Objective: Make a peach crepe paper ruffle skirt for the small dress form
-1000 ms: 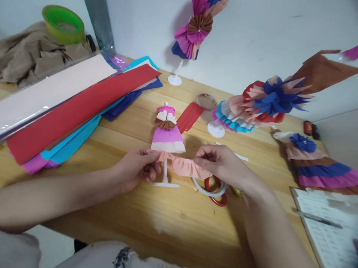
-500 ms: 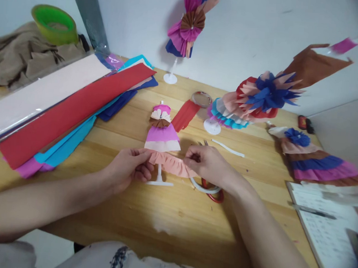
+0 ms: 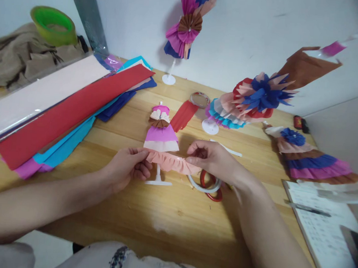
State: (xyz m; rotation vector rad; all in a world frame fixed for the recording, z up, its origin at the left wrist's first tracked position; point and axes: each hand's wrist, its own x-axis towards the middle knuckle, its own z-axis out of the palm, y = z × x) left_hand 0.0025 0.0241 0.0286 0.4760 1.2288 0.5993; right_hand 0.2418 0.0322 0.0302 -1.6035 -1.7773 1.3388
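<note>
A small dress form on a white stand (image 3: 158,182) wears a pink top and a magenta and cream paper skirt (image 3: 161,137). Across its lower edge I hold a gathered strip of salmon crepe paper (image 3: 172,162). My left hand (image 3: 126,170) pinches the strip's left end. My right hand (image 3: 210,158) pinches its right end, fingers closed. Under my right hand lie a white tape ring (image 3: 202,186) and red scissor handles (image 3: 212,189).
Sheets of red, white, blue and cyan crepe paper (image 3: 61,109) cover the table's left. Finished paper dresses stand at the back (image 3: 186,32) and right (image 3: 249,100), another lies flat (image 3: 312,161). A clipboard with a pen (image 3: 319,225) is at the right edge. A red pleated strip (image 3: 185,115) lies behind the form.
The view shifted slightly, so everything sits a little further left. My right hand rose a bit along the salmon strip. Both hands kept hold of the strip.
</note>
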